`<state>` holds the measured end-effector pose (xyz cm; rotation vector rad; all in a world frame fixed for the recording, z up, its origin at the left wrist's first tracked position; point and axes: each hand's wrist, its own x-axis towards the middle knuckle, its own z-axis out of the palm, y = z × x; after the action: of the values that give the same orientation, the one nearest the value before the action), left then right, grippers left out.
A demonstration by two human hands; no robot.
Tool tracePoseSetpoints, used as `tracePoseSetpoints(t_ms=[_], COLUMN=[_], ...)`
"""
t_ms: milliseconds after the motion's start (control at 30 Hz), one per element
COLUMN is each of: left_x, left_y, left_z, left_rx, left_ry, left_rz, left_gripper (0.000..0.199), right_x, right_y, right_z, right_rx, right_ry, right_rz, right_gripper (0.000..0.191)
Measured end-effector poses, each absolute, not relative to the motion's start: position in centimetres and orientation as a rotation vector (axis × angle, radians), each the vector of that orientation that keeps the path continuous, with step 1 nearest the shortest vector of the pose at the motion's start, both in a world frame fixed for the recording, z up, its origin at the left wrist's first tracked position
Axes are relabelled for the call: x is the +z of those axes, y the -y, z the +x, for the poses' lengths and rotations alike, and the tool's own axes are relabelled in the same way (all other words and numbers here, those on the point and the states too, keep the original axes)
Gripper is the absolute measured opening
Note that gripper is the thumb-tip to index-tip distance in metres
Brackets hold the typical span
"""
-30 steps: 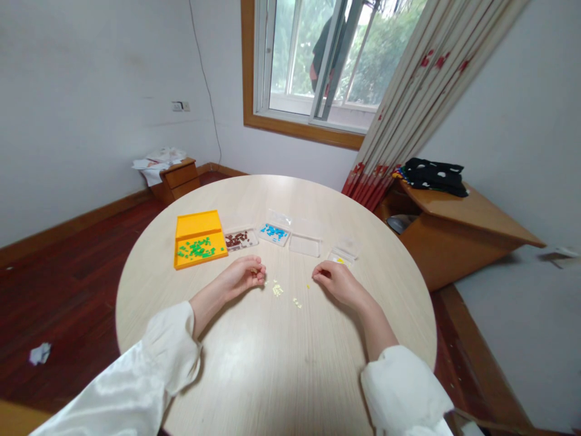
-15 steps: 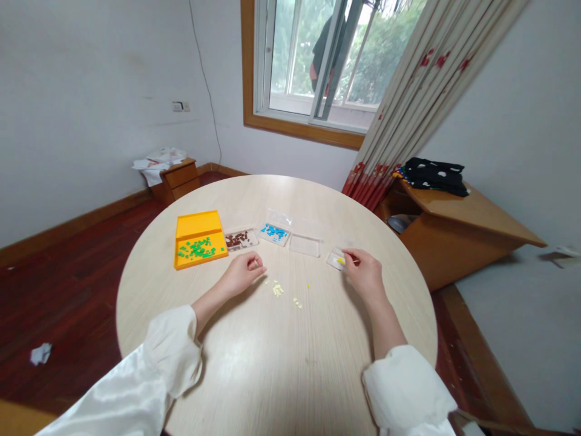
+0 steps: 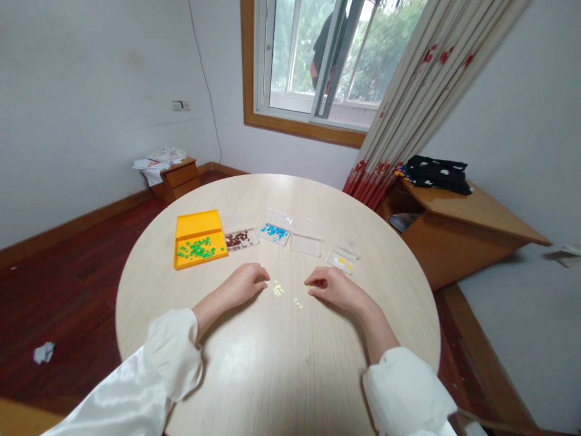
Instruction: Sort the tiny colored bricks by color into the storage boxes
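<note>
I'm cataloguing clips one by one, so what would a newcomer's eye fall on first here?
Probably the yellow box, open on the left of the table, with green pieces inside. Next, the bright blue pieces, right of it. Nearer the camera, the left hand is beside pale pieces, and the right hand is at a yellow piece.

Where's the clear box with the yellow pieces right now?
In the head view, the clear box with yellow pieces is right of centre on the round table, just beyond the right hand.
</note>
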<state>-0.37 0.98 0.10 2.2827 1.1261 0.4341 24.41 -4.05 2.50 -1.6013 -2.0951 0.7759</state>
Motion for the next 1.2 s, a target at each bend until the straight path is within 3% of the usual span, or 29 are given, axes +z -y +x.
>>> tracePoseSetpoints(t_ms=[500, 733, 900, 1200], left_x=[0.2, 1.4, 1.8, 1.0], left_y=[-0.7, -0.8, -1.7, -2.4], left_z=[0.2, 0.7, 0.2, -0.1], left_rx=[0.521, 0.679, 0.646, 0.713], left_ry=[-1.112, -0.936, -0.811, -0.859], left_rz=[2.263, 1.349, 0.771, 0.728], left_gripper=[0.016, 0.013, 0.018, 0.014], right_x=[2.7, 2.4, 2.6, 1.2], right_y=[4.1, 3.9, 3.4, 2.5], right_z=[23.8, 24.0, 25.4, 29.0], right_rx=[0.635, 0.631, 0.376, -0.097], right_ry=[2.105, 2.042, 1.811, 1.413], right_rz=[-1.695, -1.646, -1.533, -1.660], right_gripper=[0.022, 0.016, 0.013, 0.017])
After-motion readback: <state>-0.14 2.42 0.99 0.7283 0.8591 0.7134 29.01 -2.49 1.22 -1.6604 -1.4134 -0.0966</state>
